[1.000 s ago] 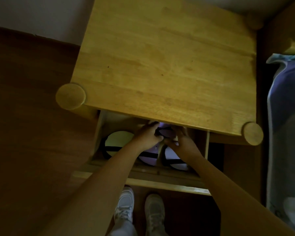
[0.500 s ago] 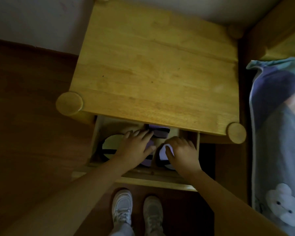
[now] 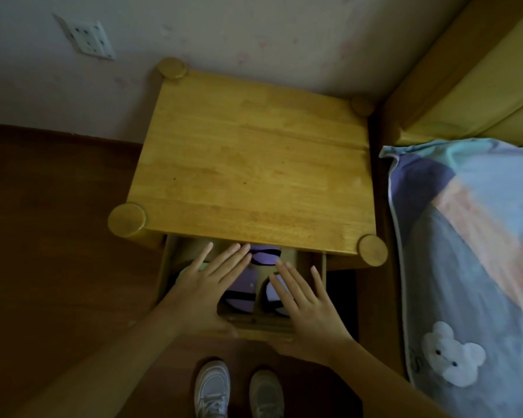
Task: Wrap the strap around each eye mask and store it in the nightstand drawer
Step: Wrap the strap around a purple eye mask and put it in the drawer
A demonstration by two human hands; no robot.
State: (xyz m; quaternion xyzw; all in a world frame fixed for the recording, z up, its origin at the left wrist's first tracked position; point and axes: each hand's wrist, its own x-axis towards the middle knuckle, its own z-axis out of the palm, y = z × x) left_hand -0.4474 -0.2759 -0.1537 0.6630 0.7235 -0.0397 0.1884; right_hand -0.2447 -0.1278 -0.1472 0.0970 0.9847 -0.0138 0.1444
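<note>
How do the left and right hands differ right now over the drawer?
The left hand reaches deeper, its fingertips near the nightstand top's edge; the right hand sits nearer the drawer front. The left covers the green mask; the right covers a purple mask. Both are flat, fingers straight, holding nothing.

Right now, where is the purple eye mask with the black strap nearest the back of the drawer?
In the head view, the purple eye mask lies at the drawer's back, just under the nightstand top's front edge, beyond the fingertips of both hands.

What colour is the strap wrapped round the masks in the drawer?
Black, across the purple eye mask, best seen in the head view.
</note>
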